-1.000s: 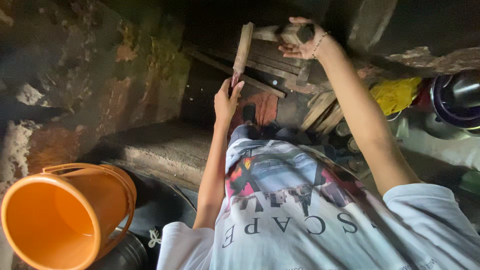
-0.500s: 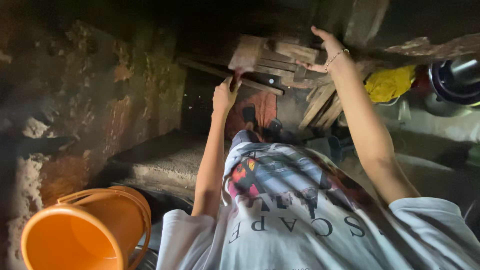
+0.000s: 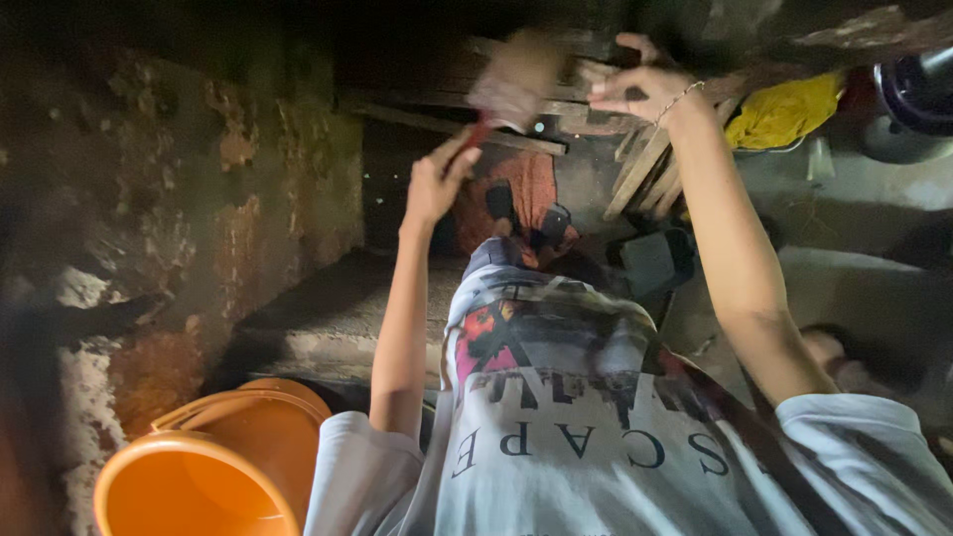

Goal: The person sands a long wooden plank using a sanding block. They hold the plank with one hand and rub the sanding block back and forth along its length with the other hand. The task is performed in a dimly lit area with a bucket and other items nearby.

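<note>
Nearest to me, at the bottom of the frame, is my own white printed T-shirt (image 3: 596, 427), and beside it at the lower left stands an orange plastic bucket (image 3: 199, 476) with its handle folded against the rim. From there both my bare arms reach away toward the top of the frame. My left hand (image 3: 437, 184) is the nearer of the two, upper centre, and its grip is closed around the reddish lower end of a flat piece of wood (image 3: 511, 84); that piece is blurred, so I cannot make out its far end cleanly, but its long axis runs up and to the right from my fist, tilted toward the other hand. My right hand (image 3: 640, 89) is farther off, near the top, just right of the wood's upper end, with the grip wide and the fingers spread, a thin bracelet at the wrist; whether the fingertips touch the wood or the planks behind, I cannot tell. Beyond both hands lies a dark stack of wooden planks (image 3: 635, 169), some leaning. A crumpled yellow cloth (image 3: 784, 109) sits at the upper right, and a rough, peeling wall (image 3: 199, 199) fills the left side.
</note>
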